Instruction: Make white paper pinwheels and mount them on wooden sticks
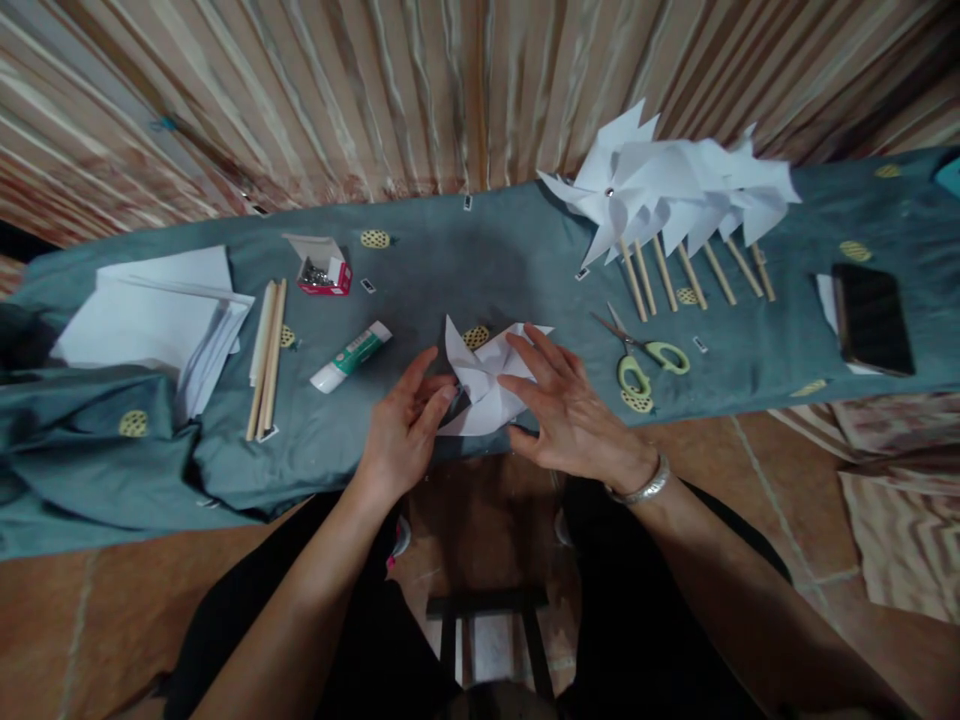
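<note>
Blue-green cloth covers the long table (495, 265) that crosses the middle of the frame from side to side. At its near edge, just below the frame's centre, lies a white paper pinwheel (491, 387), its points folded toward the middle. From where I stand it looks nearly weightless, springy along the curled blades and easy to crease or tear, so I'd take it lightly by the flat folds near the centre rather than by the loose tips. Fingers spread, the right hand (559, 408) rests its fingertips on the paper without closing around it; the left hand (409, 425) curls at the opposite edge, thumb near forefinger, and I cannot tell whether anything is pinched there. Left of centre lies a glue stick (352, 356), with an uncapped small box (330, 287) of metal bits above it; right of centre are green-handled scissors (654, 348). Farther out, wooden sticks (276, 360) and white sheets (150, 310) lie at the left, a row of stick-mounted pinwheels (675, 190) at the upper right, and a dark phone (874, 320) at the far right. Striped curtains (450, 90) hang across the top; brownish tiles (787, 500) show below.
</note>
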`<state>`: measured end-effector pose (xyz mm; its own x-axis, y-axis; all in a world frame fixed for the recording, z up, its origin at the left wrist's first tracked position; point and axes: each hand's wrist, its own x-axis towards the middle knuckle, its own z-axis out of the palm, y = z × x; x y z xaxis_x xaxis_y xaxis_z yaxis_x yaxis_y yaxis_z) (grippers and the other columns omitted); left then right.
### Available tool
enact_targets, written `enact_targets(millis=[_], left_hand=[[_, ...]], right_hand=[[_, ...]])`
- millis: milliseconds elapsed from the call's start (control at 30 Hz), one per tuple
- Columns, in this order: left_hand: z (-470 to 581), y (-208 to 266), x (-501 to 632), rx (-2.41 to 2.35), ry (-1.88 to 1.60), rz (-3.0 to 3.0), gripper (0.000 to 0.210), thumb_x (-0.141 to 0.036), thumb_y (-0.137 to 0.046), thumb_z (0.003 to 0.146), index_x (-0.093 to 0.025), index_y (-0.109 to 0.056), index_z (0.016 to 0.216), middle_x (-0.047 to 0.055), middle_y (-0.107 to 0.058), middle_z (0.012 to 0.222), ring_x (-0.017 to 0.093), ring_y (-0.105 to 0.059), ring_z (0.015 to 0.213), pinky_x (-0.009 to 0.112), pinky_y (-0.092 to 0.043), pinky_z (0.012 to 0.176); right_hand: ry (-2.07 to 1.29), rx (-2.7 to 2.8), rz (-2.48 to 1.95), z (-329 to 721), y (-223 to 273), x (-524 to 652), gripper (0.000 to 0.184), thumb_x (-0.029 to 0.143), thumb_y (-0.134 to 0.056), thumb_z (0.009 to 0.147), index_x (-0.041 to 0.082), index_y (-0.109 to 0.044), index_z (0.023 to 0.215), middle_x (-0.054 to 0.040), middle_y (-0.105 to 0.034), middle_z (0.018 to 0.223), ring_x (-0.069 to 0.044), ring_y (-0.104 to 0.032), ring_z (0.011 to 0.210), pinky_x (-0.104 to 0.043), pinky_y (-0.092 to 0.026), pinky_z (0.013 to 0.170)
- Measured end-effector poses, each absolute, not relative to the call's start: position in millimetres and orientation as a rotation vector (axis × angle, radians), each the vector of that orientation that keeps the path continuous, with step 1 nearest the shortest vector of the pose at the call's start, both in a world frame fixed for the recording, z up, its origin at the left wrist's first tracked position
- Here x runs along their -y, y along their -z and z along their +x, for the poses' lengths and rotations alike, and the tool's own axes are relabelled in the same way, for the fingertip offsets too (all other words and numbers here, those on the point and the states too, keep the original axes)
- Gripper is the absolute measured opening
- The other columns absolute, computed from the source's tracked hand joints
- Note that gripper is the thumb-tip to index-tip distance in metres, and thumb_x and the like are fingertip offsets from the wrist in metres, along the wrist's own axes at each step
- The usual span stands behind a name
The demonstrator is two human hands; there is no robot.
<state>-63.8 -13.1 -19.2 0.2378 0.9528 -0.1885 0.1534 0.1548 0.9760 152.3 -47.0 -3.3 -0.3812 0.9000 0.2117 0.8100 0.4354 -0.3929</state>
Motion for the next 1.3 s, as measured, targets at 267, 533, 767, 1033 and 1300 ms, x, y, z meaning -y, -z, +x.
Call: enact_targets(millis=[267, 533, 767, 1033, 1300], left_hand=[[-60.9, 13.0, 11.8, -1.166, -0.769, 1.271, 0.063, -0.046, -0.065, 0.084, -0.017, -0.050, 0.137, 0.006, -0.073, 0.097, 0.016, -0.066, 0.073, 0.027, -0.052, 0.062], [-52.4, 7.9, 10.5, -1.162, -0.798, 1.013, 0.070, -0.051, -0.074, 0.073, -0.014, -0.055, 0.129, 0.006, -0.074, 0.086, 0.016, -0.063, 0.063, 0.025, -0.046, 0.051], [-51.4, 1.9, 17.1, -1.036, -0.809, 0.718, 0.073, -0.060, -0.064, 0.082, -0.014, -0.047, 0.137, 0.012, -0.075, 0.098, 0.026, -0.071, 0.098, 0.037, -0.054, 0.084], [-39.1, -4.7, 22.4, -0.939, -0.795, 0.453, 0.065, -0.057, -0.044, 0.095, -0.011, -0.040, 0.141, 0.014, -0.074, 0.103, 0.024, -0.070, 0.104, 0.040, -0.047, 0.103], [-31.4, -4.0, 19.3, -0.909, -0.794, 0.449, 0.071, -0.061, -0.038, 0.095, -0.013, -0.031, 0.147, 0.016, -0.073, 0.110, 0.027, -0.070, 0.105, 0.043, -0.051, 0.099]], right_hand=[[-0.292, 2.340, -1.475, 154.1, 4.5, 44.5, 0.041, 0.026, -0.066, 0.076, 0.016, -0.063, 0.116, -0.0171, -0.039, 0.155, -0.036, -0.022, 0.149, -0.057, -0.028, 0.114], [-0.248, 2.314, -1.456, 152.5, 11.2, 40.0, 0.029, 0.020, -0.061, 0.078, 0.019, -0.066, 0.106, -0.0131, -0.041, 0.154, -0.034, -0.021, 0.149, -0.057, -0.030, 0.113], [-0.203, 2.287, -1.483, 152.6, 15.2, 36.3, 0.022, 0.016, -0.057, 0.084, 0.022, -0.069, 0.101, -0.0082, -0.046, 0.152, -0.031, -0.022, 0.149, -0.056, -0.027, 0.115], [-0.203, 2.228, -1.535, 150.4, 16.2, 35.4, 0.021, 0.015, -0.056, 0.087, 0.020, -0.073, 0.098, -0.0098, -0.050, 0.148, -0.032, -0.027, 0.147, -0.054, -0.030, 0.113], [-0.245, 2.163, -1.539, 149.5, 21.0, 35.0, 0.021, 0.018, -0.054, 0.090, 0.022, -0.073, 0.096, -0.0079, -0.052, 0.147, -0.030, -0.027, 0.148, -0.055, -0.030, 0.113]])
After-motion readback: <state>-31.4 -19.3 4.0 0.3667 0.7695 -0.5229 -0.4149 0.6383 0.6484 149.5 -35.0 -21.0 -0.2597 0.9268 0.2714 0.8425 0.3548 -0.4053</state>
